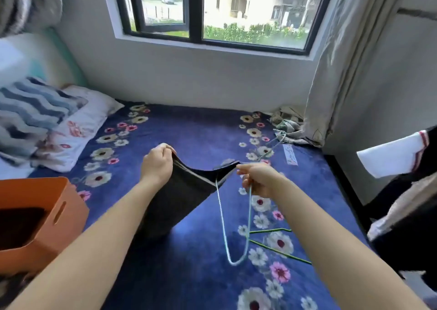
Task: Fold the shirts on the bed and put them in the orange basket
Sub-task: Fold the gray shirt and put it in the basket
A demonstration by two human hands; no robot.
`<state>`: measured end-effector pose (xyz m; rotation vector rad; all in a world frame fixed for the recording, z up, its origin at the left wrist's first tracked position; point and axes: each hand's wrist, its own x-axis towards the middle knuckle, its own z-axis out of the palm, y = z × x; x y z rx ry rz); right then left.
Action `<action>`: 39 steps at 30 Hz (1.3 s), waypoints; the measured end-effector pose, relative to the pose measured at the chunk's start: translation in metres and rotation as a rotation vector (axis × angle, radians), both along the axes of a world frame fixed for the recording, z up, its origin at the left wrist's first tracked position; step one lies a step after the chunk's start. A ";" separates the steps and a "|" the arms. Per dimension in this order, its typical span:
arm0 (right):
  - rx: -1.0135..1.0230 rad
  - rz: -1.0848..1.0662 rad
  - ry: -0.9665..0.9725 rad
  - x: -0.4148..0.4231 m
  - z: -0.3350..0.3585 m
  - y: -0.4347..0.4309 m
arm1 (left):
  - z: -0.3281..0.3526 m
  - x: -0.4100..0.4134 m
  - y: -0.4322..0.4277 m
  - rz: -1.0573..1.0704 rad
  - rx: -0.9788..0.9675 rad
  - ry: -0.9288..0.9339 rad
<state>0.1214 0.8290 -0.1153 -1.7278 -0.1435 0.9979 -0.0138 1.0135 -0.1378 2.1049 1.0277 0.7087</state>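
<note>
Head view. Dark charcoal cloth shirt (184,191) held up over the navy floral bed (194,130), lower end trailing on the cover, not yet folded. Left hand (157,165): grip pinching one top corner. Right hand (257,179): grip pinching the other corner; light-blue wire hanger (222,227) dangles beneath it, seemingly caught in the same fingers.

Progress: orange plastic basket (71,205), near left, holds one dark folded item (19,224), so probably one done. Green wire hanger (279,250) lies bare on the bed. Crumpled grey-green garment (286,125) waits at the far corner.

Writing: white sewn label (290,156) on the bedcover, too blurred to read.
</note>
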 end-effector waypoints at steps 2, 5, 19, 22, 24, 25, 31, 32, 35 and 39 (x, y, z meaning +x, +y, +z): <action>-0.145 0.012 -0.255 0.017 -0.038 -0.010 | -0.042 0.001 -0.001 0.014 -0.094 0.124; -0.216 0.088 -0.562 0.050 -0.076 -0.030 | -0.098 0.006 -0.006 0.033 -0.200 0.277; -0.933 0.272 -0.421 0.172 -0.255 -0.129 | -0.190 0.053 -0.046 -0.059 -0.561 0.373; -1.015 0.204 -0.520 0.175 -0.264 -0.119 | -0.179 0.053 -0.047 -0.048 -0.631 0.290; -0.847 0.296 -0.498 0.157 -0.269 -0.092 | -0.171 0.049 -0.041 -0.035 -0.671 0.261; -0.742 0.362 -0.473 0.140 -0.270 -0.075 | -0.166 0.046 -0.038 -0.034 -0.689 0.251; -0.488 0.719 -0.481 0.031 -0.268 0.017 | -0.118 0.031 -0.020 -0.057 -0.852 0.152; -0.469 0.662 -0.501 0.022 -0.260 0.031 | -0.109 0.026 -0.016 -0.080 -0.879 0.125; -0.350 0.375 -0.516 0.025 -0.244 0.066 | -0.085 0.008 0.006 -0.131 -0.882 0.110; -0.039 0.206 -0.428 0.045 -0.179 0.089 | -0.058 -0.030 0.054 -0.114 -0.779 0.198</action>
